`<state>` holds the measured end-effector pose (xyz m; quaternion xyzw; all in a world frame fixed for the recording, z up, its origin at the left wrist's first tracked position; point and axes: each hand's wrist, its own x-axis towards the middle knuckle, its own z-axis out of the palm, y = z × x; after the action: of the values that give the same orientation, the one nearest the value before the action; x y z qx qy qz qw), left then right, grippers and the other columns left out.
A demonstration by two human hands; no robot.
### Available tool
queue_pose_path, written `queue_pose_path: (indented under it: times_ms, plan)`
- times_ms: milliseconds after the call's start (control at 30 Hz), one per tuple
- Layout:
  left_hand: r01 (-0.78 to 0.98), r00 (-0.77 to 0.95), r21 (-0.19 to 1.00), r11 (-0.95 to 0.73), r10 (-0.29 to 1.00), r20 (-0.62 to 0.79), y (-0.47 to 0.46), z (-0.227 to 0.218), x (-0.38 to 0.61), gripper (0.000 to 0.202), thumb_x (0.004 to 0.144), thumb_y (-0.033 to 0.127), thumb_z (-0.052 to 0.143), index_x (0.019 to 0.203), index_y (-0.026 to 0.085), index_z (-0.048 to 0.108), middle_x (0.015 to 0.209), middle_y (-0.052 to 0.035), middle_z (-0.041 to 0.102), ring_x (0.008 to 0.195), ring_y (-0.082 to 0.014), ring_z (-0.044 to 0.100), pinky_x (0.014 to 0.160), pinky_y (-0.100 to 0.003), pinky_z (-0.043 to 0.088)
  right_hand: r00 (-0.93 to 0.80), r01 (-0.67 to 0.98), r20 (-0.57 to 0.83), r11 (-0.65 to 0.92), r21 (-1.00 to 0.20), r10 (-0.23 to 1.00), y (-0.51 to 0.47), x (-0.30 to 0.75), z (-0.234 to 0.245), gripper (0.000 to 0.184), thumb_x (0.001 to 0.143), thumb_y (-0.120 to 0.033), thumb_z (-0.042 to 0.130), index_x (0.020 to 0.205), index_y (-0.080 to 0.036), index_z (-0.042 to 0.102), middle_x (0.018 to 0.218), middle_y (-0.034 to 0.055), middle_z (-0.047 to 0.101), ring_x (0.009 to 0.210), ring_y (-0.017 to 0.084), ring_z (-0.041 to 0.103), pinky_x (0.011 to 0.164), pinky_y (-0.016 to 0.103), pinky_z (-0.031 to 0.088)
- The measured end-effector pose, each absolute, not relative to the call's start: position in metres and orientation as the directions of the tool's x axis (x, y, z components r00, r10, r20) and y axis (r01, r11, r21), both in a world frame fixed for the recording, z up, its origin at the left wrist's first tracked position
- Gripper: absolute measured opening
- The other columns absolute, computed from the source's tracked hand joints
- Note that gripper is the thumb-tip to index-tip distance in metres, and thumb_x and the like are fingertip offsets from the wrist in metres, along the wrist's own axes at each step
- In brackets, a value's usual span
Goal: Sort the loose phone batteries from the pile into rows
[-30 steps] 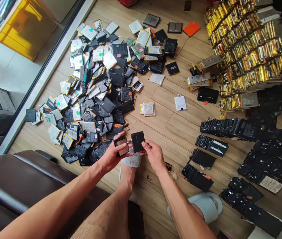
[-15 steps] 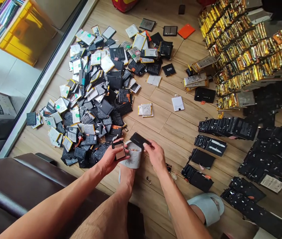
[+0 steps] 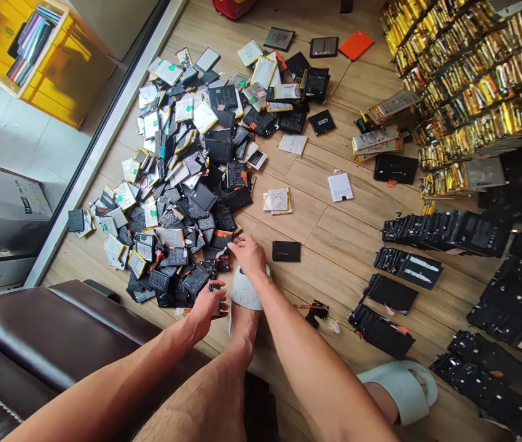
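My left hand [image 3: 207, 305] is closed around dark, flat phone batteries [image 3: 216, 299], seen nearly edge-on; their number is hidden by the fingers. My right hand [image 3: 248, 253] reaches over the toe of the left slipper [image 3: 246, 291], fingers apart and holding nothing that I can see. Its fingertips are at the near right edge of a large heap of loose phone batteries [image 3: 196, 196], close to a black one with an orange label [image 3: 222, 239]. Just right of this hand, a single black battery [image 3: 286, 251] lies flat on the wooden floor.
Rows of gold-edged batteries [image 3: 477, 80] stand at the upper right, with black battery stacks [image 3: 445, 233] below them. Two silvery batteries [image 3: 277, 201] and a white one [image 3: 340, 186] lie mid-floor. A yellow crate [image 3: 72, 80] and a brown leather seat [image 3: 72, 331] are at left.
The black battery from my right hand now lies on the floor. That hand has moved left to the heap's edge. My left hand has turned its batteries edge-on. The view has shifted slightly.
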<state>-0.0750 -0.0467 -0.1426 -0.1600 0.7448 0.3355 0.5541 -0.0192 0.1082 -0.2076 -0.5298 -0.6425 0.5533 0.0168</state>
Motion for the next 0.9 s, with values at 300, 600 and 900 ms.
queue_pose_path:
  times_ms: [300,600,900]
  plan:
    - [-0.61,-0.458,0.484,0.628,0.219,-0.862,-0.029,-0.156,-0.107,0.049,0.072,0.033,0.079,0.114,0.023,0.056,0.071,0.0044,0.059,0.054,-0.0119,0.059,0.054,-0.024,0.048,-0.381,0.546,-0.589,-0.34,-0.766,0.713,0.096,-0.002,-0.229,0.013,0.09,-0.036,0.06,0.09,-0.023,0.059,0.084,0.0026,0.074,0.079,0.02,0.068,0.077,0.032,0.054]
    - [-0.577,-0.435,0.51,0.638,0.288,-0.853,0.0,-0.165,-0.109,0.051,0.072,0.031,0.087,0.114,0.02,0.06,0.077,0.0004,0.065,0.053,-0.0107,0.059,0.052,-0.023,0.052,-0.37,0.142,-0.736,-0.749,-0.647,0.566,0.088,0.05,-0.222,0.045,0.074,-0.053,0.075,0.1,-0.022,0.056,0.089,0.0022,0.072,0.078,0.02,0.071,0.068,0.036,0.063]
    - [-0.749,-0.241,0.409,0.521,0.361,-0.901,-0.002,-0.159,-0.097,0.06,0.071,0.012,0.081,0.123,0.02,0.052,0.084,-0.0052,0.072,0.061,-0.0231,0.073,0.06,-0.036,0.06,-0.399,0.214,-0.743,-0.734,-0.645,0.537,0.092,0.056,-0.218,0.049,0.071,-0.047,0.08,0.106,-0.021,0.058,0.097,0.005,0.076,0.085,0.022,0.073,0.07,0.034,0.062]
